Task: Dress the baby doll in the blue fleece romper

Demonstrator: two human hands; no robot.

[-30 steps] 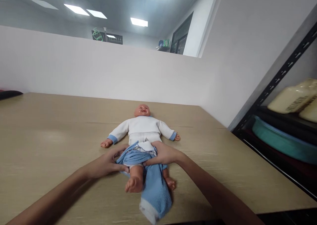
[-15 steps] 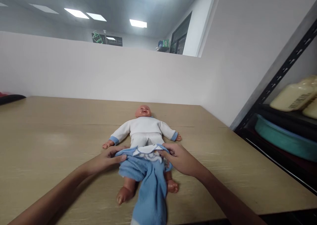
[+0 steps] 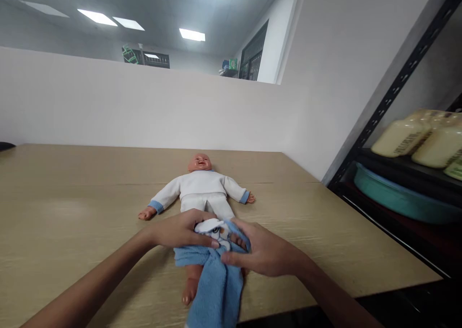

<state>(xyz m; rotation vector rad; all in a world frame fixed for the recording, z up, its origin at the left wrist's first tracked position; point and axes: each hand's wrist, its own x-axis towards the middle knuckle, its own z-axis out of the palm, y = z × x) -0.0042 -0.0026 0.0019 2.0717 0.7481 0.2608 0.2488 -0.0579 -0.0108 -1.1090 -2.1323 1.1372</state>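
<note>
Head view: we have our left hand [image 3: 186,229] and right hand [image 3: 269,251] each with grip clamped on blue pants [image 3: 216,289], partly covering a face-up doll [image 3: 202,182] on the tabletop [image 3: 72,198].

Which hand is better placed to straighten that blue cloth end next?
Probably the right hand: its thumb is at the top of the blue cloth end, while the left hand sits farther up, by the white patch.

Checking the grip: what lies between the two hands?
The head view shows the bunched blue garment, its white printed part and, apparently, the doll's toes between left hand and right hand.
</note>
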